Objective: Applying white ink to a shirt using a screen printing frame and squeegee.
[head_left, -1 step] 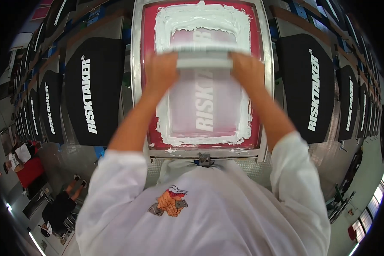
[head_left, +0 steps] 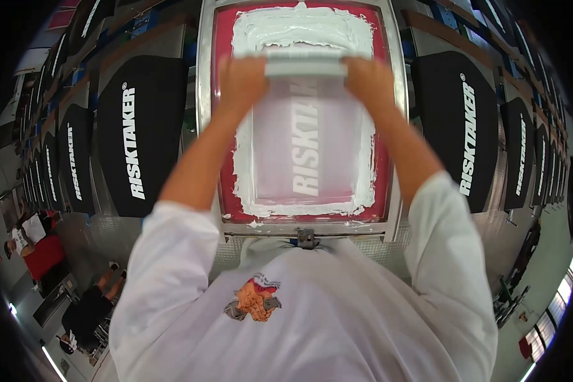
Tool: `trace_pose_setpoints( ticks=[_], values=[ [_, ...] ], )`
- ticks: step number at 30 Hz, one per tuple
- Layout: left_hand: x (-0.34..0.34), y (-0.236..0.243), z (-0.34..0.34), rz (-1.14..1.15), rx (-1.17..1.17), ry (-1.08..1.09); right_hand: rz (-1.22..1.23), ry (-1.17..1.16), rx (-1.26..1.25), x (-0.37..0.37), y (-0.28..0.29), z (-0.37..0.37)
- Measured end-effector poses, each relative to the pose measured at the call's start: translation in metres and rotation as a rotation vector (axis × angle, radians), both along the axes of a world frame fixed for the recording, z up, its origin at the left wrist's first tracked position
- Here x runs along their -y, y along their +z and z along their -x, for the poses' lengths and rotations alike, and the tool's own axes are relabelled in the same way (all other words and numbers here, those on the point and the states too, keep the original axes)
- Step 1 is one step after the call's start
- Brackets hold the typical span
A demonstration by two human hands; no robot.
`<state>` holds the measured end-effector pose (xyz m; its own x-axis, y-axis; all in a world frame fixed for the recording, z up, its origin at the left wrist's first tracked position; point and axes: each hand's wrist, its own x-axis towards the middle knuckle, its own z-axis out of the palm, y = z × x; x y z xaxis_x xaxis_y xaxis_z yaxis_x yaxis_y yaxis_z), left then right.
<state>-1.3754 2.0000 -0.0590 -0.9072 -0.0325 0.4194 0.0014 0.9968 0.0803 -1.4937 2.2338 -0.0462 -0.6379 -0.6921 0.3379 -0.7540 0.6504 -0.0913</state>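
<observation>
Hands, left [head_left: 240, 81] and right [head_left: 370, 81], each grip one squeegee [head_left: 304, 66] at twelve o'clock on one red-edged screen [head_left: 219, 114]; black shirts [head_left: 140, 134] with white letters lie at three and nine.

A dull grey metal frame [head_left: 204, 127] borders a smooth red mesh screen [head_left: 382, 159] smeared with thick, wet-looking white ink [head_left: 299, 28]. The squeegee [head_left: 304, 63] looks pale and matt. Matt black cloth shirts [head_left: 140, 134] lie left and right.

floor: grey [head_left: 557, 254]
sides: rows of black shirts [head_left: 140, 134] on pallets
light: windows [head_left: 557, 318] lower right
lower left: seated people [head_left: 38, 248]
</observation>
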Motion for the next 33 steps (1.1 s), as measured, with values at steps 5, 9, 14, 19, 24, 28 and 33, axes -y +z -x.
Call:
trace_pose_setpoints(
  ticks=[5,9,14,19,24,28,33],
  values=[
    [0.025,0.062,0.043,-0.04,0.425,0.054,-0.278,-0.054,0.209,0.026,0.055,0.028],
    [-0.044,0.091,-0.122,-0.035,0.573,-0.041,-0.332,0.0,0.566,-0.048,0.07,-0.122],
    [-0.118,0.061,-0.226,-0.444,0.312,0.007,0.143,0.059,0.336,-0.106,0.039,-0.226],
    [-0.042,0.019,-0.098,-0.171,0.178,0.018,0.113,0.011,0.14,-0.036,0.009,-0.092],
    [0.027,0.045,0.056,-0.052,0.359,0.166,-0.152,-0.097,0.207,0.049,0.034,0.053],
    [0.037,0.093,0.119,0.024,0.689,0.264,-0.384,-0.118,0.367,0.077,0.066,0.102],
    [0.004,0.071,0.143,-0.101,0.429,0.044,0.294,0.013,-0.067,0.033,0.058,0.031]
  ],
)
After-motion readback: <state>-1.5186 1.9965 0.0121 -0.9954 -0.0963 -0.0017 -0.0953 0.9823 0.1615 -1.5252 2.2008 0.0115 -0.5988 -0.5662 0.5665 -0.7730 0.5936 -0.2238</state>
